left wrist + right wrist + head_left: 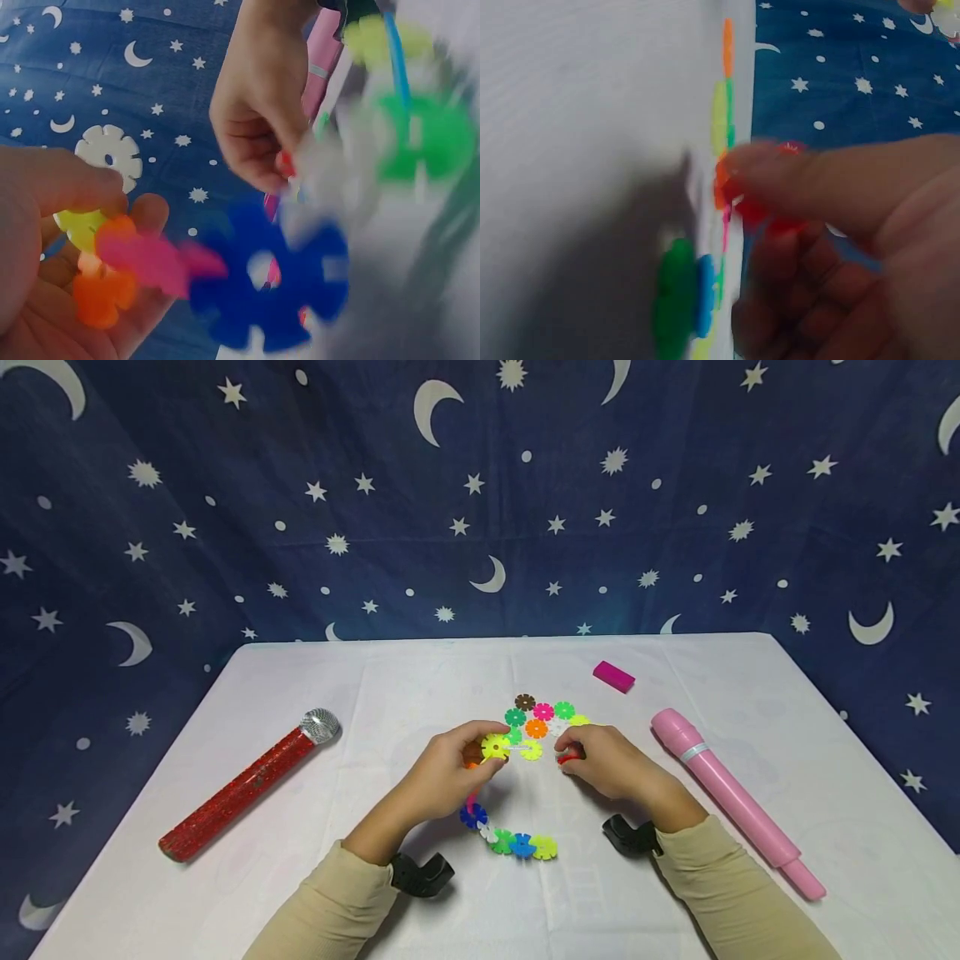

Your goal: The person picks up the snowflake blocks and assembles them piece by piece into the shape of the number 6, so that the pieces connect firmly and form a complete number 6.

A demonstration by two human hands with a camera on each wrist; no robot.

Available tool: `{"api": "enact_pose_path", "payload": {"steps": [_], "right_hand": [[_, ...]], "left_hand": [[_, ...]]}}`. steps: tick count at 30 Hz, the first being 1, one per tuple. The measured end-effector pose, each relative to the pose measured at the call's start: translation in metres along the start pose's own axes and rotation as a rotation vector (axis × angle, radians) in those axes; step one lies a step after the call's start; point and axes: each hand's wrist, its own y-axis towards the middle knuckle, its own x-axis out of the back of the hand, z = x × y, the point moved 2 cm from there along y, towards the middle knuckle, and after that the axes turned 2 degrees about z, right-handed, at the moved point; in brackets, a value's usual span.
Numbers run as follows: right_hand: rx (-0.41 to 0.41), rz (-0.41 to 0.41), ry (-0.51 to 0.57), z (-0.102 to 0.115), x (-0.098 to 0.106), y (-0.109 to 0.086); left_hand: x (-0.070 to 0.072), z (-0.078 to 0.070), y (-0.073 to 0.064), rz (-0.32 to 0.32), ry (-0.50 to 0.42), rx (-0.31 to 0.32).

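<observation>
My left hand [442,774] pinches a chain of notched plastic discs by its upper end, where a yellow disc [496,747] and a white disc [109,156] show. Orange and pink discs [142,259] follow below the fingers. From there the chain curves down through a dark blue disc [473,815] to a yellow-green disc [544,847] at its far end. A red disc [761,214] is pinched between thumb and fingers of my right hand [615,762], a short gap to the right of the chain. The fingers partly cover it.
Several loose discs, among them a brown disc [525,702] and an orange disc [536,728], lie just beyond the hands. A red microphone [247,785] lies at left, a pink microphone [738,802] at right. Farther back is a magenta block [613,677] on the white-covered table [412,685].
</observation>
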Motion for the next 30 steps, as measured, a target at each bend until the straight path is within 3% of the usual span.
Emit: {"api": "enact_pose_path", "payload": {"steps": [3, 7, 12, 20, 30], "right_hand": [[0.037, -0.067, 0.200, 0.007, 0.006, -0.004], [0.104, -0.152, 0.463, 0.020, 0.012, -0.009], [0.147, -0.208, 0.604, 0.034, 0.015, -0.015], [0.195, -0.148, 0.637, 0.044, 0.018, -0.021], [0.261, -0.137, 0.570, 0.049, 0.017, -0.023]], "left_hand": [[0.001, -0.001, 0.000, -0.014, -0.065, 0.041], [0.002, -0.001, 0.000, -0.013, -0.158, 0.044], [0.002, 0.000, 0.001, -0.021, -0.175, 0.039], [0.000, 0.002, 0.001, -0.028, -0.162, 0.080], [0.001, -0.001, 0.000, -0.045, -0.127, 0.057]]}}
